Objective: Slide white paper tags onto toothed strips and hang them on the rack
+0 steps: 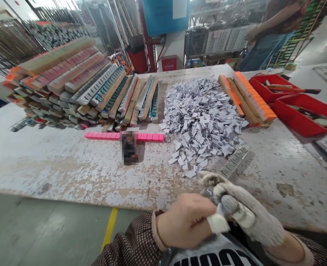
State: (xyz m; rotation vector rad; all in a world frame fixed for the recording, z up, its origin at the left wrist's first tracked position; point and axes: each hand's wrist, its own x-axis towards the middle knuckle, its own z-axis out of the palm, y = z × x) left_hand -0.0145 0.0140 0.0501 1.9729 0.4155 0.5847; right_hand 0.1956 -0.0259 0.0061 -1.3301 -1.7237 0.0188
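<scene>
My left hand (189, 221), bare with a white wrap on the thumb, is closed at the table's front edge, its fingertips against my right hand. My right hand (241, 210) wears a dirty white glove, and its fingers are curled round a small greyish piece that the fingers mostly cover. Just beyond the glove lies a silvery segmented strip (234, 161). A wide heap of small white pieces (199, 114) spreads over the table behind both hands. Left of the heap, a pink segmented bar (102, 136) lies flat, with a pixelated dark object (129, 148) over its middle.
Many wooden and coloured bars (77, 81) are stacked at the back left of the worn table (69, 173). Orange-topped bars (253, 96) lie right of the heap. Two red bins (304, 112) with tools stand at the right. Beyond the table stands a person (274, 33).
</scene>
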